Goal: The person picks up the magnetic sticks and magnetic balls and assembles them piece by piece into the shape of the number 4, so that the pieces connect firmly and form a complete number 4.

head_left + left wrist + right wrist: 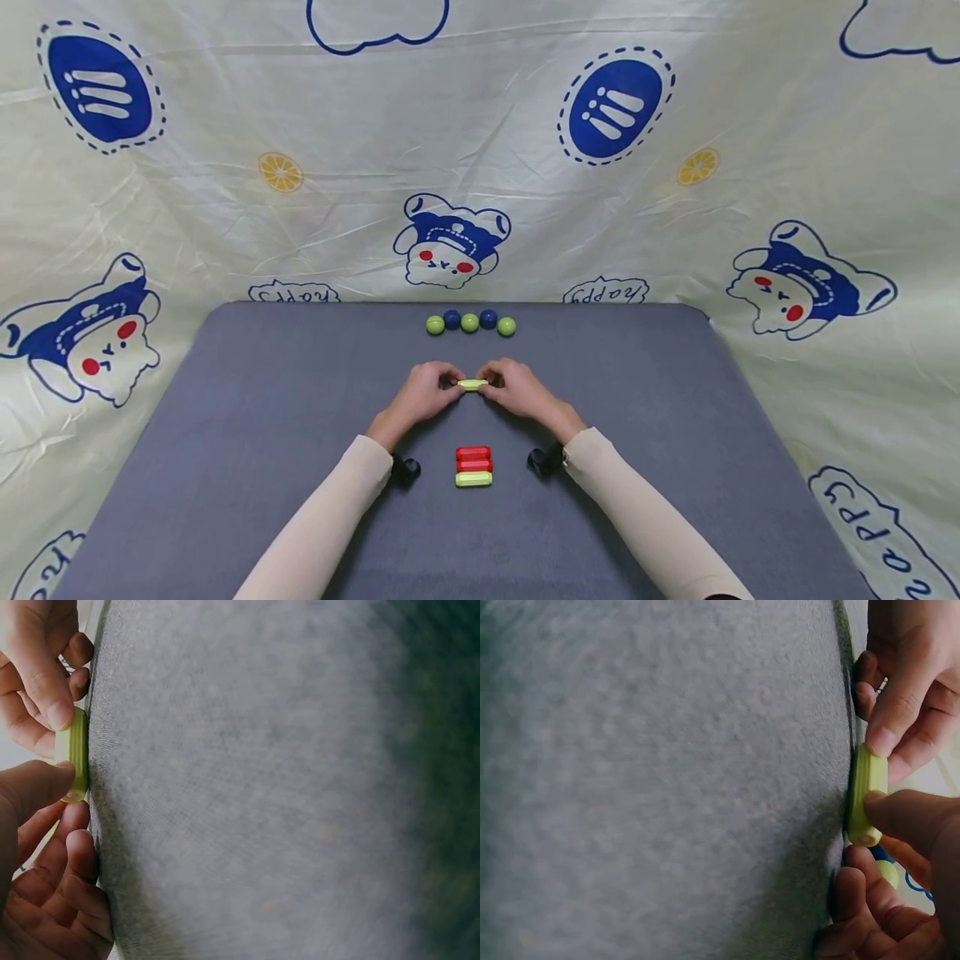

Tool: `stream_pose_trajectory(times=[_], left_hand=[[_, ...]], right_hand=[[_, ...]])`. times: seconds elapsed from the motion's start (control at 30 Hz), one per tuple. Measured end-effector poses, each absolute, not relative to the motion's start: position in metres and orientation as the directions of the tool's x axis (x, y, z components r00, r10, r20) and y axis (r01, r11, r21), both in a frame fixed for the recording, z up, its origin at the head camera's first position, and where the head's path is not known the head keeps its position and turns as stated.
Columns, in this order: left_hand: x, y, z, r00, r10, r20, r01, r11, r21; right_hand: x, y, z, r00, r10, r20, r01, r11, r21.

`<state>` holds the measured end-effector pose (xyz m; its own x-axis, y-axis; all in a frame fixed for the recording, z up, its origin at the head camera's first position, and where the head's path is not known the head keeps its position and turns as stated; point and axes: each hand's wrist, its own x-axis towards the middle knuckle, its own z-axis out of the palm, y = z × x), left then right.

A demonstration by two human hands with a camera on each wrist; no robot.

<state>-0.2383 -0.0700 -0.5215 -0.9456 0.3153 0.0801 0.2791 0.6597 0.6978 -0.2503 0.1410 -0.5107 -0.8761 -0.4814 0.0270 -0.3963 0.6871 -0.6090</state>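
Between both hands lies a small yellow-green ridged block (472, 385), long and low, close over the grey table. My left hand (427, 390) pinches its left end between thumb and fingers. The opposite end is pinched by my right hand (521, 388). In the left wrist view the block (79, 754) shows grooves along its side, with the left thumb pressed on top of it. From the right wrist the block (866, 799) shows a small round mark on its near end, and the right thumb rests over it.
Nearer the body, two red blocks (473, 453) and another yellow-green block (474, 479) lie side by side. Toward the far edge of the table (300, 500), green balls (469, 322) and blue balls (488, 318) alternate in a row. A printed cloth hangs behind.
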Motion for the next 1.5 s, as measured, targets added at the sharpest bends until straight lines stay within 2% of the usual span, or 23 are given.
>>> stream_pose_trajectory(times=[0.37,0.73,1.23,1.5], left_hand=[[-0.236,-0.073,-0.525,-0.945,0.314,0.093,0.28,0.627,0.727],[-0.252,-0.091,-0.51,-0.948,0.304,0.091,0.266,0.605,0.751],[-0.294,-0.105,-0.502,-0.975,0.104,0.194,0.217,0.604,0.767],[-0.306,-0.107,-0.508,-0.985,0.057,0.164,0.162,0.634,0.756]], right_hand=[[-0.251,0.144,-0.517,-0.889,-0.457,0.024,-0.366,0.677,-0.638],[-0.251,0.144,-0.512,-0.889,-0.458,-0.018,-0.338,0.683,-0.648],[-0.254,0.146,-0.513,-0.892,-0.451,-0.03,-0.322,0.68,-0.659],[-0.255,0.146,-0.512,-0.889,-0.457,-0.024,-0.324,0.667,-0.671]])
